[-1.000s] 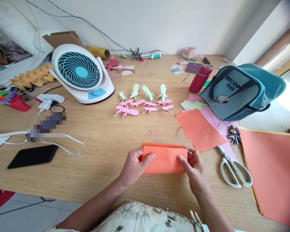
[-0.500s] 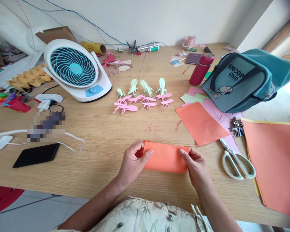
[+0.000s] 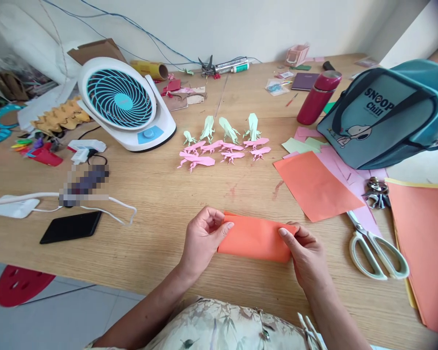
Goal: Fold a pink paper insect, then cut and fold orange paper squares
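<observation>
A folded sheet of orange paper (image 3: 257, 238) is held level just above the table's near edge. My left hand (image 3: 204, 243) pinches its left end, thumb on top and fingers behind. At the other end my right hand (image 3: 306, 250) grips the upper right corner in the same way. The sheet is doubled over, and a second layer peeks out along the top left. Beyond it stand several pink folded-paper insects (image 3: 204, 160) and several pale green ones (image 3: 228, 130). Flat to the right lies another orange sheet (image 3: 317, 187).
White-handled scissors (image 3: 379, 253) lie right of my right hand, beside a stack of orange paper (image 3: 428, 248). A teal bag (image 3: 383, 116) and red flask (image 3: 319, 97) stand behind. On the left are a fan (image 3: 124, 102), a black phone (image 3: 71, 227) and cables.
The whole view has shifted, so most objects sit farther right or lower-right in the picture. Both hands keep their hold on the orange paper, whose top-edge layers look slightly closer together.
</observation>
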The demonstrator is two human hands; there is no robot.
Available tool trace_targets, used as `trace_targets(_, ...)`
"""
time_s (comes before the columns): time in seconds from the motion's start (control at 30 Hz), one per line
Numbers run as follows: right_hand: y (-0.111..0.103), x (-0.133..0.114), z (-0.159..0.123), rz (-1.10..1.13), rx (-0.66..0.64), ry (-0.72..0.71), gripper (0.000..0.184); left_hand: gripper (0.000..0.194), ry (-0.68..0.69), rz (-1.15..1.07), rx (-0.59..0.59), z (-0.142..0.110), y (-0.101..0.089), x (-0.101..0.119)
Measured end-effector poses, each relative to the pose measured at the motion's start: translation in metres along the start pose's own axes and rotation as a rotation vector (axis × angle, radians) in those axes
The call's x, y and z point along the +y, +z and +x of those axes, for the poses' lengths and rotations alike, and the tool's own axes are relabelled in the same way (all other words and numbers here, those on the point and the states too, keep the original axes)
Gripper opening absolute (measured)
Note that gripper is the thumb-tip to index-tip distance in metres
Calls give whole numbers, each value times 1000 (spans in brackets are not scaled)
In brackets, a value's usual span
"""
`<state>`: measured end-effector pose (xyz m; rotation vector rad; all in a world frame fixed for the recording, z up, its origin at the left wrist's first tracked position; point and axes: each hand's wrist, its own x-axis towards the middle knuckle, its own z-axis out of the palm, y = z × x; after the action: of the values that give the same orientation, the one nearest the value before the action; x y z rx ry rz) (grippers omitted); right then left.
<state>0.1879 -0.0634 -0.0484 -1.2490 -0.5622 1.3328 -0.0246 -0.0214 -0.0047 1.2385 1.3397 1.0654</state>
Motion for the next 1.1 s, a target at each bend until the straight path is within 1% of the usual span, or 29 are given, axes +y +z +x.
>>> trace_targets(0.07,0,0,0,-18,0,-8,30,29,-17,-65,-10,1,0,0)
trace_targets(0.13,0,0,-1,-27,0,-6,30,38,-39,-103,-45,1,-1,-1)
trace_targets(0.17,-1,1,-1,-26,1,-4,29,38,-46,-105,-64,1,-1,-1)
trace_targets(0.27,-2,2,-1,-14,10,5,27,19,-48,-81,-104,1,-1,-1)
trace_targets(0.3,-3,3,-1,-14,14,9,26,17,-47,-78,-112,1,-1,-2)
trace_targets(0.43,-4,5,-2,-17,22,12,25,26,-77,-75,-130,1,0,-7)
trace_targets(0.6,-4,5,-2,-22,27,16,25,32,-125,-82,-104,2,0,-12)
trace_targets(0.97,1,1,-2,-16,31,21,30,32,-149,-48,-75,2,-4,-14)
trace_targets(1.1,0,0,-2,-33,40,7,30,32,-137,-37,-86,1,-6,-14)
